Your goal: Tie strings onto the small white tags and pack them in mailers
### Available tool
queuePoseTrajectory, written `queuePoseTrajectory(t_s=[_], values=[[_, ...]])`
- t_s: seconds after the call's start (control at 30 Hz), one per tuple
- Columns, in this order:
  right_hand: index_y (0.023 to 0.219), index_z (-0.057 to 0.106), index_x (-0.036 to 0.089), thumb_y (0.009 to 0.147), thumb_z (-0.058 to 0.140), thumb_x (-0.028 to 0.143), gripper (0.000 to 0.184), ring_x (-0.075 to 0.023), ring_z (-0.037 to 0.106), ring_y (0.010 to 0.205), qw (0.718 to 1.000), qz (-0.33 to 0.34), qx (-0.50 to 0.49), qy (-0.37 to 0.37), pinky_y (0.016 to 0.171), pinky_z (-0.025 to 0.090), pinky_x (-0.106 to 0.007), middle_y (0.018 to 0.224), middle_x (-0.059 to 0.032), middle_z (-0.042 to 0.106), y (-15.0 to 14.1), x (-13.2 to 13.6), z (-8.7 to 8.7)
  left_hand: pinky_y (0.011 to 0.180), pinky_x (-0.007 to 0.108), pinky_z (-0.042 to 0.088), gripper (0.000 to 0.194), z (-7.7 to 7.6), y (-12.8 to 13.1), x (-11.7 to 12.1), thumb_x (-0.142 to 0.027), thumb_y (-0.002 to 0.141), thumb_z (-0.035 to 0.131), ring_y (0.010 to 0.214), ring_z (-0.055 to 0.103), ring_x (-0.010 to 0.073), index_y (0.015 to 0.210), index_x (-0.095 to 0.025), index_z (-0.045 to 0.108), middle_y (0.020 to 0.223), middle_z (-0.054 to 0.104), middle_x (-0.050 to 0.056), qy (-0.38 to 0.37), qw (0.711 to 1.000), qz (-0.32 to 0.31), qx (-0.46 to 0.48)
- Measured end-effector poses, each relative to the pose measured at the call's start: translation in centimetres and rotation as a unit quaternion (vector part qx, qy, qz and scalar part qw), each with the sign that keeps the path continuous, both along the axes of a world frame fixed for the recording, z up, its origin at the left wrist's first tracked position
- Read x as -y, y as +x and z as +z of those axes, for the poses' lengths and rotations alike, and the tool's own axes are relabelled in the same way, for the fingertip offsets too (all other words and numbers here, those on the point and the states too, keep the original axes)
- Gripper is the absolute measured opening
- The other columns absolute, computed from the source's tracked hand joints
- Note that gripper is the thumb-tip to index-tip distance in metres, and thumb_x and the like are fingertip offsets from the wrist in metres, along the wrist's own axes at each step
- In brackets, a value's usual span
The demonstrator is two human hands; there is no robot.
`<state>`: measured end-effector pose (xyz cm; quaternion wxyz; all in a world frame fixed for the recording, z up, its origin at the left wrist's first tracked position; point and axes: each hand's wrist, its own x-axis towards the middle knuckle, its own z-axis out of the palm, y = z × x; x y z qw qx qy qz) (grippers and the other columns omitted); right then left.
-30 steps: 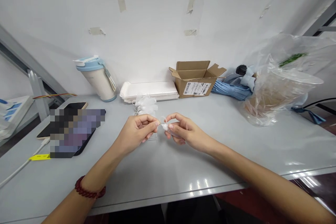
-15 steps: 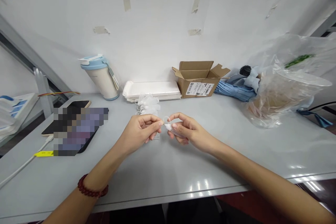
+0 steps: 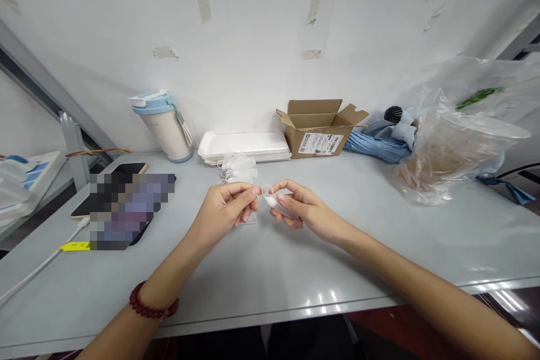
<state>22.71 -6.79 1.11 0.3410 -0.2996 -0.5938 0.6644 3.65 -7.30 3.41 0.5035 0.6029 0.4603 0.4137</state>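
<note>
Over the middle of the desk, my right hand (image 3: 297,205) is closed in a pinch on a small translucent white pouch (image 3: 271,201) with a thin loop at its end. Facing it, my left hand (image 3: 234,202) pinches thumb against index finger on the thin end of that loop. The fingertips of both hands are a small gap apart, and the strand crosses between them. Just behind my left hand lies a pile of similar white pouches with loops (image 3: 238,167), partly covered by the fingers.
Along the wall stand a white-and-blue tumbler (image 3: 166,129), a stack of white flat packets (image 3: 244,146), an open cardboard box (image 3: 318,138) and a folded blue umbrella (image 3: 375,146). A plastic-wrapped tub (image 3: 459,152) stands right. Two phones (image 3: 135,208) and a white cable (image 3: 37,275) lie left.
My left fingertips have drawn slightly left, away from the pouch, and more of the thin strand shows between the hands. My right hand has barely moved. The view has shifted a little.
</note>
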Motion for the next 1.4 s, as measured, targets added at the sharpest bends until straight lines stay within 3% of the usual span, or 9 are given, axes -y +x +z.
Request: queuePoseTrajectory(t_s=[0.3,0.6,0.7,0.8,0.9,0.97,1.27,1.4], values=[[0.099,0.044,0.022,0.088,0.049,0.045,0.026,-0.0042,0.028,0.044,1.0,-0.01,0.006,0.008,0.044,0.022,-0.022,0.068,0.0044,0.055,0.0,-0.1,0.2,0.04,0.016,0.033,0.023,-0.1,0.0,-0.1,-0.037,0.077,0.064,0.045,0.043,0.0051,0.069,-0.015,0.064,0.057,0.056,-0.002,-0.012,1.0,0.001,-0.028],[0.099,0.046,0.022,0.086,0.052,0.047,0.029,-0.0048,0.029,0.045,1.0,-0.021,0.016,0.012,0.045,0.023,-0.022,0.069,0.0035,0.057,0.1,-0.2,0.2,0.041,0.018,0.033,0.015,0.3,-0.3,0.0,-0.029,0.075,0.063,0.043,0.041,0.0055,0.069,-0.016,0.068,0.056,0.06,-0.002,0.096,0.991,0.013,-0.091],[0.095,0.045,0.022,0.087,0.05,0.05,0.03,-0.0054,0.032,0.046,0.999,-0.043,0.015,0.014,0.046,0.024,-0.023,0.068,0.0031,0.058,0.1,-0.3,0.4,0.042,0.019,0.033,0.016,0.3,-1.3,-0.6,-0.031,0.074,0.065,0.044,0.041,0.0058,0.07,-0.015,0.067,0.057,0.059,-0.001,0.103,0.992,0.044,-0.061],[0.094,0.045,0.022,0.087,0.048,0.051,0.03,-0.0057,0.033,0.046,0.996,-0.083,0.025,0.019,0.047,0.025,-0.024,0.067,0.0033,0.058,0.3,-0.4,0.7,0.043,0.019,0.032,0.017,0.2,-2.7,-1.7,-0.032,0.073,0.067,0.045,0.04,0.0053,0.072,-0.015,0.067,0.06,0.058,-0.001,0.11,0.986,0.124,0.002],[0.095,0.046,0.021,0.086,0.05,0.05,0.031,-0.0054,0.033,0.046,0.993,-0.109,0.038,0.015,0.048,0.024,-0.024,0.065,0.0037,0.057,0.6,-0.6,0.9,0.041,0.019,0.027,0.018,0.1,-3.8,-2.7,-0.031,0.069,0.07,0.044,0.037,0.0042,0.068,-0.014,0.066,0.059,0.054,-0.002,0.077,0.974,0.204,0.061],[0.094,0.046,0.021,0.085,0.052,0.05,0.031,-0.0053,0.033,0.047,0.992,-0.117,0.04,0.014,0.048,0.024,-0.024,0.064,0.0038,0.057,0.6,-0.7,1.0,0.04,0.019,0.023,0.02,-0.1,-4.1,-3.2,-0.031,0.067,0.071,0.044,0.036,0.0037,0.066,-0.013,0.064,0.059,0.053,-0.002,0.042,0.97,0.225,0.084],[0.094,0.047,0.021,0.083,0.054,0.053,0.034,-0.0055,0.034,0.047,0.99,-0.122,0.062,0.023,0.048,0.024,-0.024,0.065,0.0038,0.057,0.6,-1.0,0.6,0.04,0.019,0.019,0.023,-1.6,-3.7,-3.8,-0.032,0.063,0.071,0.044,0.033,0.0041,0.062,-0.012,0.06,0.057,0.049,-0.002,-0.019,0.973,0.218,0.077],[0.094,0.047,0.022,0.082,0.055,0.053,0.034,-0.0056,0.034,0.047,0.989,-0.124,0.072,0.027,0.049,0.024,-0.024,0.064,0.0043,0.057,0.7,-1.1,0.4,0.042,0.02,0.023,0.023,-2.0,-3.6,-4.0,-0.034,0.066,0.068,0.045,0.034,0.005,0.064,-0.012,0.062,0.058,0.053,-0.001,-0.02,0.972,0.232,0.021]])
